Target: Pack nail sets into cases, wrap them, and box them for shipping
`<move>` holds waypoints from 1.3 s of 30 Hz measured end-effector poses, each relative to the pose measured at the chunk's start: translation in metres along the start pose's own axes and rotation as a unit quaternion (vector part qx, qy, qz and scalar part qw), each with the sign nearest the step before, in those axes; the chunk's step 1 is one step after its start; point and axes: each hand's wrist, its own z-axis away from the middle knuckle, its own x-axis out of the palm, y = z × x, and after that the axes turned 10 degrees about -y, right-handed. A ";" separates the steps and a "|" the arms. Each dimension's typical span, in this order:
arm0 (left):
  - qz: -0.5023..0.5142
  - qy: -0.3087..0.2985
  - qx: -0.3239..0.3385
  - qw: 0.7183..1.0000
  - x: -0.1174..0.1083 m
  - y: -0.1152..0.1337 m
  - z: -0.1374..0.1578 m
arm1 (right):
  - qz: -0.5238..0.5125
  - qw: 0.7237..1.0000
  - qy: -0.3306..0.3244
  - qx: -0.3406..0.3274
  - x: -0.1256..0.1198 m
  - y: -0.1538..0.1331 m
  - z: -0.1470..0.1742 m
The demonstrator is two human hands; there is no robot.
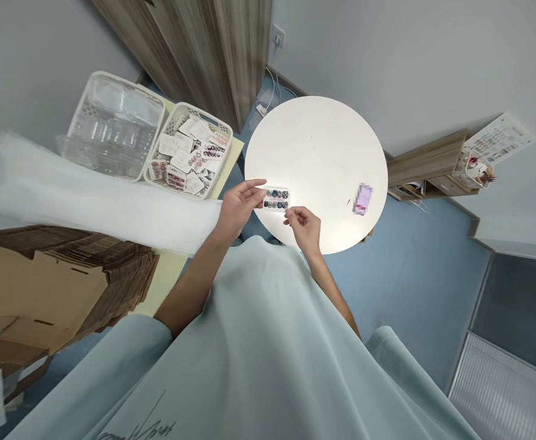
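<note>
On my left stand two baskets (189, 153). My left hand (238, 205) pinches the left edge of the small nail card (276, 199) over the white counter (316, 165). My right hand (303, 225) pinches its lower right corner. I should keep it flat, holding edges only.

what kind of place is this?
Probably a small packing room for press-on nails: a nail set card in both hands, a basket of nail cards, and stacked flat cardboard boxes.
</note>
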 end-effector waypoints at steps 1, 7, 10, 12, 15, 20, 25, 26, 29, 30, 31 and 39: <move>-0.005 -0.004 0.002 1.000 0.000 0.001 0.000 | -0.005 1.000 -0.004 0.002 0.000 0.001 -0.001; -0.046 -0.020 0.004 0.999 0.000 0.006 0.000 | -0.067 0.997 -0.028 0.000 -0.003 0.009 -0.009; -0.077 -0.017 0.013 0.997 -0.001 0.004 0.001 | -0.082 0.996 -0.044 0.005 -0.006 0.011 -0.013; -0.103 -0.010 0.023 0.994 -0.001 0.004 0.003 | -0.083 0.995 -0.053 0.010 -0.008 0.011 -0.015; -0.124 -0.024 0.023 0.992 0.000 0.006 0.006 | -0.087 0.994 -0.060 0.009 -0.011 0.009 -0.014; -0.122 -0.055 -0.003 0.991 0.002 0.012 0.013 | -0.098 0.993 -0.057 0.027 -0.015 0.009 -0.012; -0.124 -0.077 -0.020 0.989 0.002 0.007 0.018 | -0.084 0.995 -0.047 -0.005 -0.023 0.022 -0.019; -0.120 -0.078 -0.024 0.989 0.003 0.004 0.018 | -0.077 0.996 -0.041 -0.015 -0.024 0.025 -0.020; -0.097 -0.072 -0.042 0.992 0.005 -0.004 0.018 | -0.065 0.996 -0.033 -0.042 -0.028 0.033 -0.024; -0.087 -0.071 -0.048 0.993 0.006 -0.005 0.018 | -0.064 0.996 -0.034 -0.047 -0.030 0.034 -0.025; -0.075 -0.074 -0.054 0.993 0.007 -0.006 0.019 | -0.064 0.996 -0.037 -0.049 -0.031 0.035 -0.026; 0.031 -0.208 -0.123 0.970 0.023 0.005 0.025 | -0.125 0.987 -0.084 -0.051 -0.035 0.028 -0.018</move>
